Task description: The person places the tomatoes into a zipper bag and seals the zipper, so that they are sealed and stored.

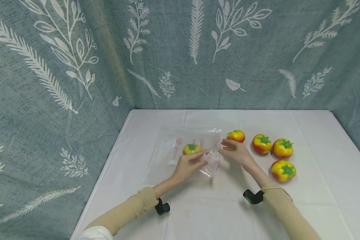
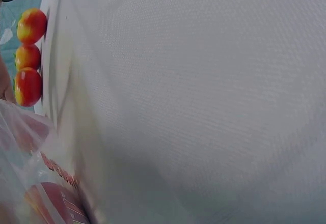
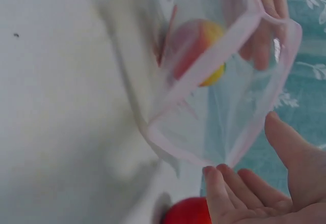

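A clear plastic zip bag (image 1: 164, 163) with a pink-edged mouth lies on the table, its mouth facing right. Inside it is one red-and-yellow tomato-like fruit (image 1: 191, 148) with a green leafy top. My left hand (image 1: 186, 167) pinches the bag near its mouth between thumb and fingers. In the right wrist view the pink rim (image 3: 201, 76) gapes, with the fruit seen through the film. My right hand (image 1: 237, 153) is just right of the mouth, fingers extended, holding nothing. Right beyond its fingers sits another such fruit (image 1: 236, 135).
More of these fruits stand to the right of my right hand: one at the back (image 1: 261, 144), one beside it (image 1: 282, 148) and one nearer (image 1: 283, 171). A white cloth covers the table (image 1: 198, 210). Leaf-patterned curtains (image 1: 180, 66) hang behind and at the left.
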`<control>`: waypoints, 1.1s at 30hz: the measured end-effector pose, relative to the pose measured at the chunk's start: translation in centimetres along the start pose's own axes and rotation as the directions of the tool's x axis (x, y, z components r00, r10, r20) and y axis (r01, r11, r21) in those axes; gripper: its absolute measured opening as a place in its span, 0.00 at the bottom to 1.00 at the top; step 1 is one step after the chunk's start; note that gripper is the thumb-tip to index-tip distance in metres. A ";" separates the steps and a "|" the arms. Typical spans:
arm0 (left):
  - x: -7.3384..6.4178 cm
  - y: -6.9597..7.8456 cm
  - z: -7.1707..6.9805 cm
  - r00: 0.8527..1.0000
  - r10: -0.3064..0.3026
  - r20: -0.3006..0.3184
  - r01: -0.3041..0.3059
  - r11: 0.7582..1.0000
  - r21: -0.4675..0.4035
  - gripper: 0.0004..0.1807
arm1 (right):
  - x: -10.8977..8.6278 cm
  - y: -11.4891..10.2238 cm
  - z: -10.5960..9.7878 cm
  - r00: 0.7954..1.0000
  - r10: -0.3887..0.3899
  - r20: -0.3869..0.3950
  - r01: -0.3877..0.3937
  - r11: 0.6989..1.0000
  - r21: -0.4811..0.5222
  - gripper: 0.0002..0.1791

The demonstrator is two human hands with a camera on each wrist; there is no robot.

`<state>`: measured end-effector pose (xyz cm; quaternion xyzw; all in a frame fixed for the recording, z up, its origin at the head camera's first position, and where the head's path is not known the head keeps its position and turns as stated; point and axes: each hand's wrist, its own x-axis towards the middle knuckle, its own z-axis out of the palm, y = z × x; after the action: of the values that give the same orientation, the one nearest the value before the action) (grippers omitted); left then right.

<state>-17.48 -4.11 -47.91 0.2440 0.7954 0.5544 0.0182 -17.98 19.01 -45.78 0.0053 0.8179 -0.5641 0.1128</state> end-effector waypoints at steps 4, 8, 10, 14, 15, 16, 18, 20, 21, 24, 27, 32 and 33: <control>0.0 -0.1 0.0 1.000 0.005 -0.009 -0.005 1.000 -0.001 0.23 | -0.2 -0.3 -1.0 0.998 0.007 -0.055 -0.006 1.000 0.008 0.36; 0.1 -0.2 0.0 1.000 0.001 -0.007 -0.001 1.000 -0.013 0.23 | -0.5 -0.7 -2.0 0.990 0.025 -0.135 -0.020 0.999 0.035 0.38; 0.1 -0.2 0.0 1.000 -0.002 -0.005 0.002 1.000 -0.016 0.23 | -0.6 -0.8 -2.4 0.983 0.035 -0.179 -0.025 0.998 0.055 0.38; 0.2 -0.1 0.1 1.000 -0.011 0.006 0.011 1.000 -0.014 0.24 | -0.3 -0.8 -2.9 0.963 0.043 -0.267 -0.025 0.997 0.068 0.39; 0.2 0.0 0.0 1.000 -0.021 0.012 0.021 1.000 -0.007 0.24 | -0.2 -0.7 -2.9 0.957 0.043 -0.288 -0.027 0.998 0.059 0.39; 0.1 0.5 -0.1 1.000 -0.024 0.015 0.024 1.000 -0.002 0.24 | 0.0 -0.6 -3.0 0.951 0.043 -0.306 -0.029 0.998 0.052 0.39; 0.0 1.2 -0.3 1.000 -0.024 0.016 0.024 1.000 0.002 0.23 | 0.4 -0.2 -3.0 0.939 0.039 -0.341 -0.030 0.999 0.033 0.39; 0.0 1.2 -0.3 1.000 -0.021 0.014 0.021 1.000 0.008 0.23 | 0.8 0.2 -2.9 0.931 0.038 -0.364 -0.034 0.999 0.016 0.40; 0.0 1.1 -0.3 1.000 -0.016 0.010 0.016 1.000 0.009 0.23 | 1.0 0.4 -2.8 0.927 0.036 -0.372 -0.036 0.999 0.007 0.40; 0.0 0.0 0.0 1.000 0.004 -0.003 -0.004 1.000 -0.002 0.23 | 1.6 0.9 -2.6 0.922 0.032 -0.386 -0.040 0.999 -0.014 0.39; 0.0 -0.1 0.1 1.000 0.006 -0.007 -0.006 1.000 -0.014 0.23 | 2.0 1.2 -2.3 0.918 0.026 -0.396 -0.047 0.998 -0.044 0.38; -0.1 0.2 0.0 1.000 0.004 -0.004 -0.004 1.000 -0.014 0.23 | 2.4 1.5 -1.9 0.906 0.018 -0.423 -0.057 0.995 -0.081 0.39; -0.1 0.2 0.0 1.000 0.000 -0.003 0.000 1.000 -0.013 0.23 | 2.4 1.6 -1.8 0.904 0.018 -0.427 -0.059 0.995 -0.084 0.39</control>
<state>-17.31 -4.04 -47.72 0.2432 0.7918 0.5599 0.0183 -20.48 20.98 -47.06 0.1388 0.8484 -0.5077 -0.0569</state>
